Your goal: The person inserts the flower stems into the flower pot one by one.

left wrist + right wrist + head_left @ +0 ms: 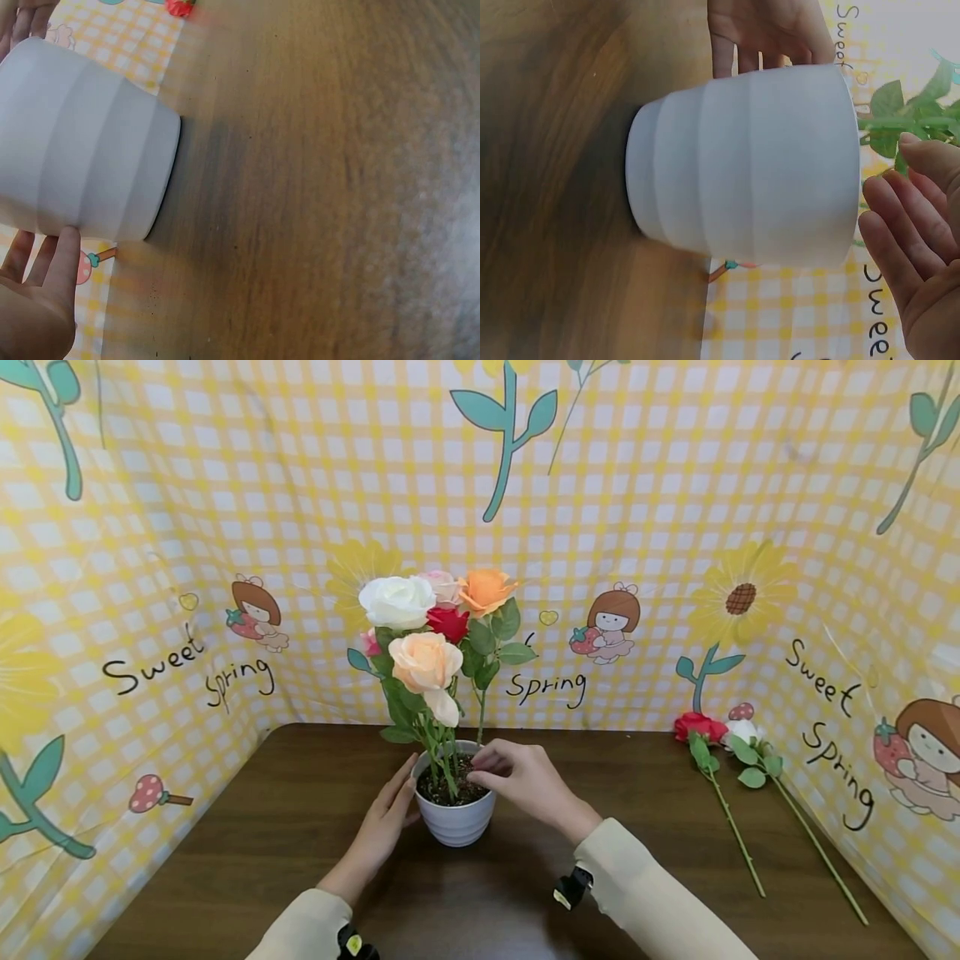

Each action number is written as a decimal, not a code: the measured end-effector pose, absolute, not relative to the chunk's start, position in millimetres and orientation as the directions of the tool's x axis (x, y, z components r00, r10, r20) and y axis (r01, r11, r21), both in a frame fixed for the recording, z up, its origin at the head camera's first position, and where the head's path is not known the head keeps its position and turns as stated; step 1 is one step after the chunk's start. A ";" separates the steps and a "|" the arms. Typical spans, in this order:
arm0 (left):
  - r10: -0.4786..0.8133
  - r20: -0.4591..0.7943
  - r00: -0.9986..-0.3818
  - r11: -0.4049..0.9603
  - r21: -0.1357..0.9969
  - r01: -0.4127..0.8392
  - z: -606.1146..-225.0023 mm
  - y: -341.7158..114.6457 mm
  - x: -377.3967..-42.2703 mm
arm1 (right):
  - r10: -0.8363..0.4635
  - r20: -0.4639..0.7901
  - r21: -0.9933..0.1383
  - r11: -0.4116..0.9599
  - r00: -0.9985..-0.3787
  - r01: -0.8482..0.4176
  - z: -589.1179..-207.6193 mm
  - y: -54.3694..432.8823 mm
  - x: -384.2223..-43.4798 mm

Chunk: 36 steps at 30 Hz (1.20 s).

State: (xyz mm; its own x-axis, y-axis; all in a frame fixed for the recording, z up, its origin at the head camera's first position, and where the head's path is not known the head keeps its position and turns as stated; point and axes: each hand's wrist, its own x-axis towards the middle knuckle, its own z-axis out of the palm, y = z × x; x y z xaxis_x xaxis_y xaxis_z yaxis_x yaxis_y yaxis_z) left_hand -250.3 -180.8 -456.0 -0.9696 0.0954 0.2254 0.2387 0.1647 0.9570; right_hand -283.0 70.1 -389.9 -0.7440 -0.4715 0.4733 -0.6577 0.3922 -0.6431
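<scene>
A white ribbed pot of dark soil stands upright on the table, holding several roses. Among them are a white rose, a peach rose, a red rose and an orange rose. My left hand rests with extended fingers against the pot's left side. Over the right rim is my right hand, its fingers loosely bent and the thumb apart from them in the right wrist view. The orange rose's stem runs down behind this hand, which hides its lower end.
On the right of the brown table lie a loose red rose and a loose white rose, stems pointing toward the front. Yellow checked cloth with printed flowers and figures encloses the table at the back and sides.
</scene>
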 end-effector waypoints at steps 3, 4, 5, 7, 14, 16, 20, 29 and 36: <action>0.096 0.228 -0.969 0.165 0.956 0.242 -456.0 -180.9 -250.6 | -0.466 0.471 -0.645 0.397 -0.749 -0.653 -390.0 78.3 -282.9; 0.094 0.226 -0.970 0.165 0.957 0.239 -456.0 -180.8 -250.5 | -0.465 0.472 -0.644 0.399 -0.749 -0.653 -390.4 81.3 -283.1; 0.094 0.227 -0.969 0.164 0.957 0.240 -456.0 -181.0 -250.4 | -0.464 0.473 -0.642 0.400 -0.749 -0.654 -390.8 84.3 -283.2; 0.094 0.227 -0.969 0.161 0.957 0.240 -455.9 -181.0 -250.5 | -0.455 0.478 -0.636 0.411 -0.751 -0.654 -392.5 91.1 -283.9; 0.109 0.207 -0.972 0.154 0.963 0.222 -456.8 -181.3 -251.1 | -0.405 0.468 -0.628 0.472 -0.785 -0.618 -402.0 123.0 -288.7; 0.107 0.202 -0.973 0.156 0.963 0.218 -457.5 -181.7 -252.2 | -0.389 0.458 -0.631 0.492 -0.799 -0.601 -403.9 133.3 -289.4; 0.104 0.196 -0.975 0.161 0.964 0.211 -459.0 -183.1 -254.7 | -0.349 0.448 -0.624 0.537 -0.823 -0.568 -406.6 155.7 -289.8; 0.114 0.190 -0.975 0.155 0.966 0.206 -458.5 -183.8 -255.3 | -0.262 0.441 -0.590 0.636 -0.858 -0.498 -416.0 215.0 -292.1; 0.117 0.187 -0.975 0.158 0.966 0.204 -458.2 -183.4 -255.0 | -0.168 0.421 -0.572 0.713 -0.891 -0.405 -424.0 266.5 -289.2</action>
